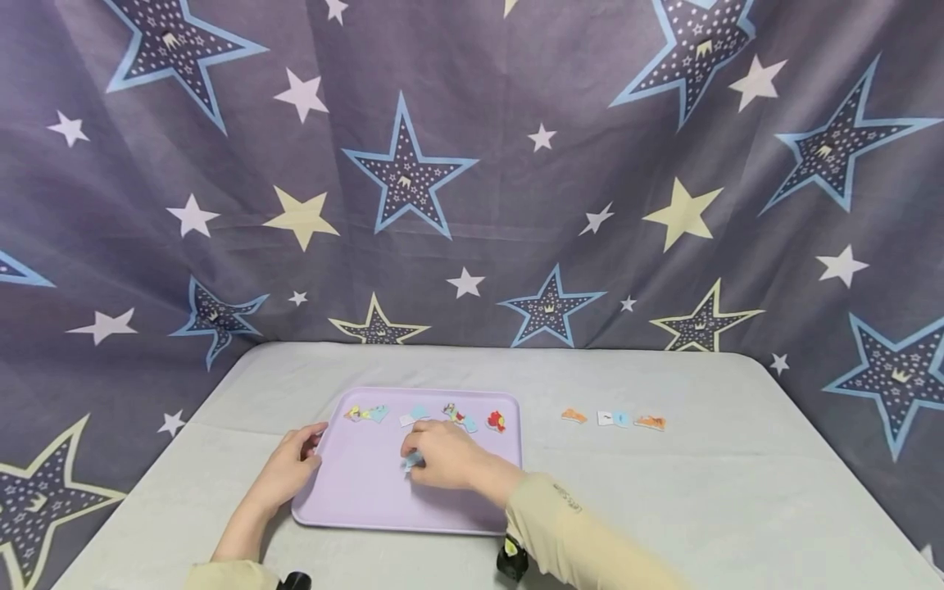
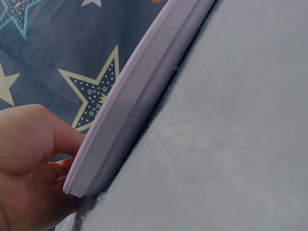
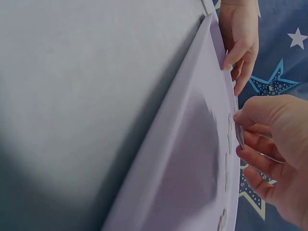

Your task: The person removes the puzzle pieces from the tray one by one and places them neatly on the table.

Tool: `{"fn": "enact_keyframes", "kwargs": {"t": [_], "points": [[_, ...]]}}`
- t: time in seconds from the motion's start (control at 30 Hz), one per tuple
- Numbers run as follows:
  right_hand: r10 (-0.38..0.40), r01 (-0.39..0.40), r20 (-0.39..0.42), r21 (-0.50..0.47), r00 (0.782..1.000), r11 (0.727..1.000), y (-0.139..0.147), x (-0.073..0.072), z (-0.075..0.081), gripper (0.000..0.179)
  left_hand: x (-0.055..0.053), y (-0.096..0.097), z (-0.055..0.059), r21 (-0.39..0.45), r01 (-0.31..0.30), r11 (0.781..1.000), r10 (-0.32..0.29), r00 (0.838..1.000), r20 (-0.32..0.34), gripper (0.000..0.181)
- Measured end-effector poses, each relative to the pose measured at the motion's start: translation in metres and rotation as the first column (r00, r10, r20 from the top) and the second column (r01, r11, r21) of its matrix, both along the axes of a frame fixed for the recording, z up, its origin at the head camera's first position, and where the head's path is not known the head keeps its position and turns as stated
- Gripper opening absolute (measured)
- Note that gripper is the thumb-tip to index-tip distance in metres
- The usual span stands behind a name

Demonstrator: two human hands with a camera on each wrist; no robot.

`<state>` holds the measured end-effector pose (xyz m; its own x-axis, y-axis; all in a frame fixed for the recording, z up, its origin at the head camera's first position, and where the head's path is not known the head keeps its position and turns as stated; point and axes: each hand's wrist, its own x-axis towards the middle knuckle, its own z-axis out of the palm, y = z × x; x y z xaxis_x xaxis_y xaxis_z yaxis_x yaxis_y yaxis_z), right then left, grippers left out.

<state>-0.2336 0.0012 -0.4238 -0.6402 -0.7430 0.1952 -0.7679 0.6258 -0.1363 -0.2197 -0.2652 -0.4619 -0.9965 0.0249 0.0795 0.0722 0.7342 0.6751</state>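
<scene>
My right hand (image 1: 448, 456) pinches a small, flat, light-blue puzzle piece (image 1: 411, 461) above the middle of a lilac tray (image 1: 354, 500). Only the thin edge of that piece (image 3: 239, 134) shows in the right wrist view, between thumb and fingers. At the tray's left side, my left hand (image 1: 283, 467) grips the rim, with the thumb on it. Along the tray's far side lie a yellow-and-blue piece (image 1: 367, 414), a white-and-blue piece (image 1: 416, 413), a multicoloured piece (image 1: 460, 418) and a red piece (image 1: 496, 421).
To the right of the tray, an orange piece (image 1: 574, 416), a white-and-blue piece (image 1: 614, 419) and another orange piece (image 1: 651, 423) lie on the pale tablecloth (image 1: 701, 483). Behind the table hangs a dark star-patterned curtain (image 1: 487, 213).
</scene>
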Motion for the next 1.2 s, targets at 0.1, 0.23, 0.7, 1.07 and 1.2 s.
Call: {"fn": "enact_keyframes", "kwargs": {"t": [0.1,0.23,0.7,1.07,1.2], "points": [[-0.012,0.012,0.006,-0.02,1.0,1.0,0.009,-0.001,-0.001,0.022,0.001,0.0,0.001,0.002,-0.001,1.0,0.001,1.0,0.0,0.047],[-0.024,0.024,0.002,-0.033,1.0,0.999,0.02,-0.001,0.0,0.022,0.002,-0.001,0.002,-0.005,-0.007,1.0,0.007,1.0,-0.004,0.047],[-0.084,0.087,0.026,-0.151,0.996,0.985,0.063,0.0,0.003,0.024,0.001,-0.001,0.004,0.005,-0.006,1.0,0.006,1.0,0.008,0.047],[-0.111,0.117,0.042,-0.209,0.993,0.971,0.099,-0.004,0.004,0.023,0.002,-0.001,0.003,0.011,0.0,1.0,0.0,1.0,-0.002,0.047],[-0.127,0.142,0.078,-0.237,0.989,0.961,0.113,-0.005,0.009,0.025,0.001,0.0,0.002,0.012,-0.001,1.0,0.001,1.0,0.001,0.047]]}}
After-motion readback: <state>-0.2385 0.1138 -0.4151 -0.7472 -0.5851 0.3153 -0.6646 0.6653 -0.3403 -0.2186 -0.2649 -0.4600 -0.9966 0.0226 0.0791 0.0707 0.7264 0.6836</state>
